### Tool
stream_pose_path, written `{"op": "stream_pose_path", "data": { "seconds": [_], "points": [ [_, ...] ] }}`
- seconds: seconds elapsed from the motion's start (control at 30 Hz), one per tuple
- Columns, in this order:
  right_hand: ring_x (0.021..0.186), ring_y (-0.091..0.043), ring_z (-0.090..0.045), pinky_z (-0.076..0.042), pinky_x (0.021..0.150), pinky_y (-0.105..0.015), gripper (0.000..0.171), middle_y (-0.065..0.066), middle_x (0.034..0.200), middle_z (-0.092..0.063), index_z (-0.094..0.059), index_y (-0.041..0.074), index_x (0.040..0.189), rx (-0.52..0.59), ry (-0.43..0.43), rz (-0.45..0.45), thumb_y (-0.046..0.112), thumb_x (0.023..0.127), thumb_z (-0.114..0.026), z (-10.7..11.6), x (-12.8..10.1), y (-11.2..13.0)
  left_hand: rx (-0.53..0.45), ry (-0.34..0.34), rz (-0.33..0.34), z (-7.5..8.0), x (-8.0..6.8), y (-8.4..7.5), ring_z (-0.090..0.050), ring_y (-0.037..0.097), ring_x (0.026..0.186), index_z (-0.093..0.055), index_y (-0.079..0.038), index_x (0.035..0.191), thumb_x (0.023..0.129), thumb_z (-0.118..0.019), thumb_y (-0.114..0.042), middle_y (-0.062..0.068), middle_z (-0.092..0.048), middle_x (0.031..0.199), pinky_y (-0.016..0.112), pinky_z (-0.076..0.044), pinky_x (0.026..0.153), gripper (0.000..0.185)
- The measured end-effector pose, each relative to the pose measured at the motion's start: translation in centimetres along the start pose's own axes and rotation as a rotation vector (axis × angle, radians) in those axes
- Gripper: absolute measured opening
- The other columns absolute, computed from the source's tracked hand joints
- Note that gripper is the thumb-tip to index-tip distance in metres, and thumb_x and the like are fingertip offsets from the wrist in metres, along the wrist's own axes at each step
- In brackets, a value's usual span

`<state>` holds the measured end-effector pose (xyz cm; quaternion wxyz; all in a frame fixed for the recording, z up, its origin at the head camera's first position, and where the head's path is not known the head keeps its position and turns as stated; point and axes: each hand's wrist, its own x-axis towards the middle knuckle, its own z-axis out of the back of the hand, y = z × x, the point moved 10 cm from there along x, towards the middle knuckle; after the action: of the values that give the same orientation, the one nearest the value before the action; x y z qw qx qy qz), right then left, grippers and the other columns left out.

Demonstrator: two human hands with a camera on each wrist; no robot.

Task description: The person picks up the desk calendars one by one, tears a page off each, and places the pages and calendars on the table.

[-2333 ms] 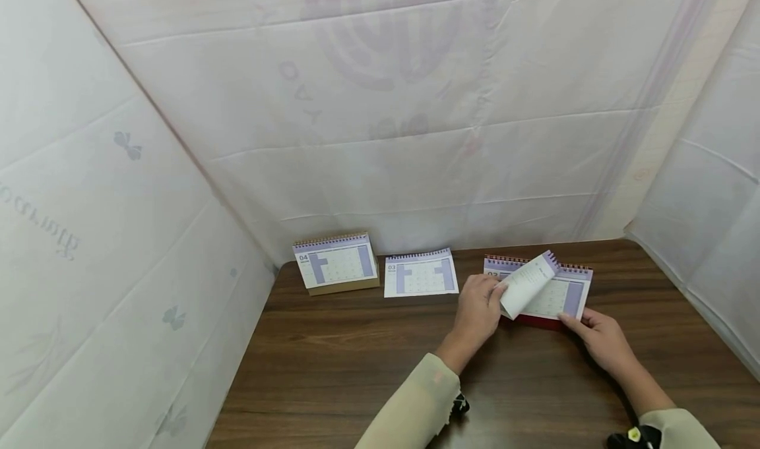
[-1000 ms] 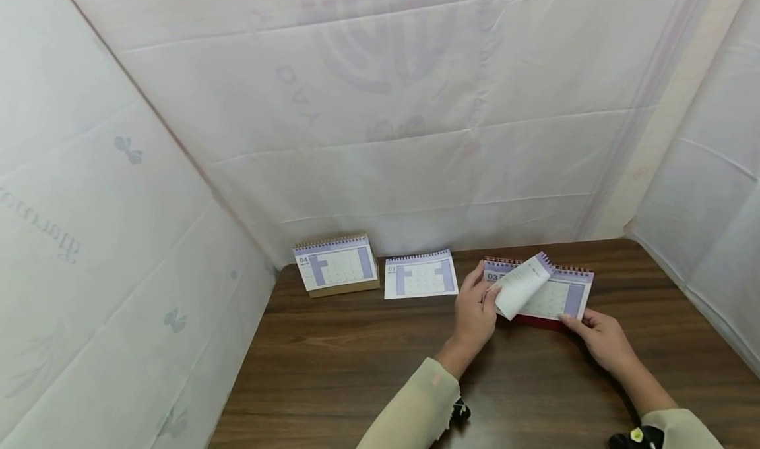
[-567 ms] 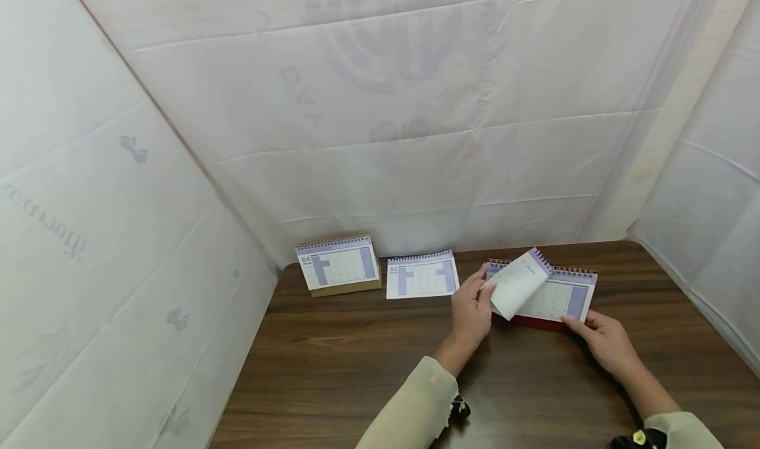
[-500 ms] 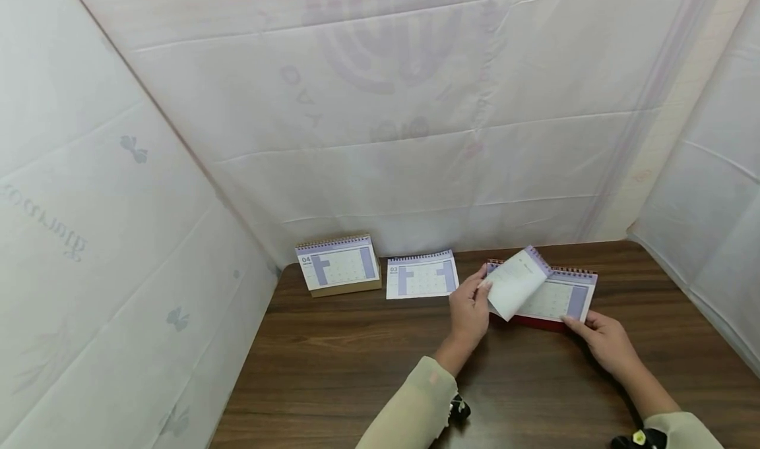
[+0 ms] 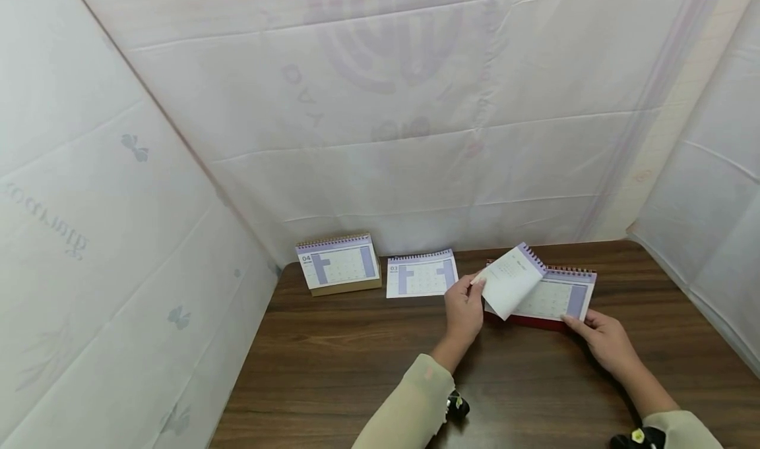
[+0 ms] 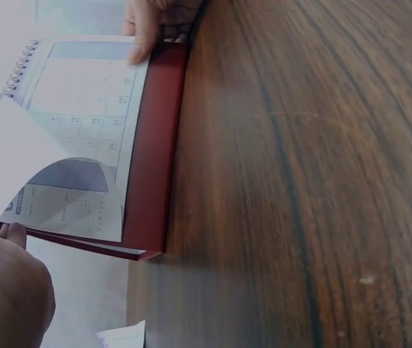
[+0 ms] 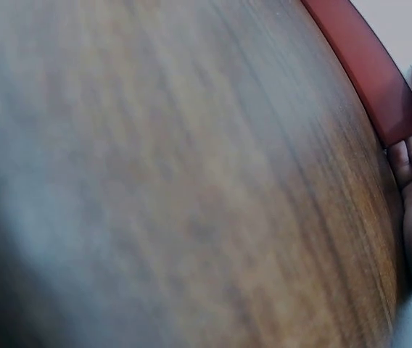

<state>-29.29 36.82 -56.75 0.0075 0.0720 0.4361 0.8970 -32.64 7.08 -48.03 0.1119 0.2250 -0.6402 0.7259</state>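
A red-based desk calendar (image 5: pixel 552 300) with a spiral binding stands at the right of the table in the head view. My left hand (image 5: pixel 463 310) pinches the left part of its top page (image 5: pixel 513 283) between thumb and fingers. That page is folded over diagonally, its purple holed edge off the rings at the left, its white back showing. My right hand (image 5: pixel 602 340) holds the calendar's lower right corner, thumb on the front. In the right wrist view, fingers (image 7: pixel 402 161) lie beneath the red base (image 7: pixel 373 80). The left wrist view shows the page (image 6: pixel 68 203) curled over the calendar.
A single calendar sheet (image 5: pixel 422 275) marked 03 lies on the wooden table (image 5: pixel 332 357) left of my left hand. Farther left stands another desk calendar (image 5: pixel 338 264) with a brown base, showing 04. White cloth walls (image 5: pixel 380 172) rise behind and at both sides.
My left hand has drawn the page leftward and slightly down; more of its holed edge shows off the rings. My right hand has kept its hold on the corner.
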Motion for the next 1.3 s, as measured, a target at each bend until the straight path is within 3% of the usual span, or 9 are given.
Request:
{"op": "stream_pose_path", "data": {
  "seconds": [0.07,0.17,0.3,0.47,0.6,0.87,1.0,1.13,1.3],
  "points": [
    [0.087,0.014,-0.053,-0.042,0.070,-0.008,0.045,-0.014,0.113,-0.081,-0.075,-0.003,0.124,0.001,0.001,-0.002,0.037,0.107,-0.066,0.0,0.0,0.0,-0.003,-0.005,0.023,0.2,0.1,0.0,-0.066,0.005,0.083,-0.080,0.002,0.102,0.102,-0.069,-0.009,0.019,-0.082,0.099,0.018,-0.055,0.074,0.016],
    [0.086,0.013,-0.054,-0.042,0.071,-0.009,0.044,-0.003,0.108,-0.081,-0.076,-0.002,0.123,-0.003,-0.008,0.005,0.038,0.107,-0.067,0.0,-0.1,0.1,-0.041,-0.030,0.076,0.6,0.3,0.4,-0.055,0.000,0.072,-0.076,0.004,0.091,0.101,-0.070,-0.008,0.020,-0.074,0.081,0.016,-0.047,0.065,0.018],
    [0.087,0.014,-0.054,-0.042,0.072,-0.007,0.045,0.005,0.106,-0.080,-0.076,0.000,0.124,-0.006,-0.010,0.007,0.040,0.107,-0.066,-0.1,0.0,0.1,-0.124,-0.058,0.150,0.9,0.4,1.0,-0.049,0.000,0.065,-0.068,0.009,0.083,0.101,-0.069,-0.006,0.020,-0.063,0.070,0.015,-0.040,0.059,0.023],
    [0.087,0.014,-0.053,-0.043,0.072,-0.008,0.046,-0.004,0.111,-0.080,-0.076,-0.001,0.125,-0.011,0.001,0.007,0.041,0.107,-0.066,-0.2,-0.1,0.2,-0.165,-0.065,0.201,1.0,0.4,1.4,-0.053,0.003,0.068,-0.067,0.008,0.087,0.105,-0.065,-0.009,0.021,-0.066,0.073,0.016,-0.042,0.062,0.024],
    [0.086,0.013,-0.053,-0.042,0.070,-0.008,0.046,-0.009,0.111,-0.081,-0.075,-0.003,0.125,-0.009,-0.002,0.009,0.039,0.107,-0.066,0.3,-0.3,0.2,-0.177,-0.031,0.237,0.8,0.4,1.7,-0.056,0.002,0.071,-0.066,0.005,0.094,0.108,-0.061,-0.013,0.021,-0.069,0.078,0.017,-0.044,0.065,0.023],
    [0.088,0.015,-0.054,-0.042,0.072,-0.007,0.046,0.028,0.099,-0.073,-0.074,-0.002,0.126,0.013,0.007,0.022,0.038,0.107,-0.066,0.3,-0.2,0.0,-0.252,-0.021,0.350,1.1,0.3,2.6,-0.053,0.008,0.068,-0.063,0.002,0.107,0.112,-0.053,-0.015,0.000,-0.060,0.080,0.018,-0.044,0.059,0.020],
    [0.089,0.016,-0.054,-0.042,0.073,-0.006,0.044,0.020,0.102,-0.077,-0.075,-0.002,0.124,0.017,0.016,0.039,0.038,0.107,-0.066,-0.2,0.1,0.2,-0.249,-0.045,0.345,1.9,0.5,2.5,-0.060,0.008,0.076,-0.063,0.004,0.109,0.112,-0.052,-0.012,0.005,-0.067,0.088,0.020,-0.051,0.066,0.020],
    [0.093,0.019,-0.054,-0.043,0.074,-0.005,0.044,0.013,0.106,-0.079,-0.075,-0.003,0.124,0.037,0.039,0.048,0.037,0.107,-0.066,-0.5,0.1,0.3,-0.251,-0.122,0.348,2.9,0.8,2.9,-0.063,0.008,0.084,-0.062,0.005,0.110,0.112,-0.049,-0.011,0.010,-0.070,0.095,0.023,-0.055,0.076,0.020],
    [0.092,0.019,-0.054,-0.044,0.072,-0.006,0.043,0.030,0.100,-0.071,-0.076,-0.003,0.122,0.033,0.032,0.032,0.036,0.107,-0.067,0.2,-0.2,0.3,-0.289,-0.157,0.384,3.6,0.9,3.5,-0.063,0.009,0.088,-0.062,0.002,0.110,0.113,-0.047,-0.011,0.005,-0.068,0.097,0.025,-0.055,0.081,0.020]
  ]
}}
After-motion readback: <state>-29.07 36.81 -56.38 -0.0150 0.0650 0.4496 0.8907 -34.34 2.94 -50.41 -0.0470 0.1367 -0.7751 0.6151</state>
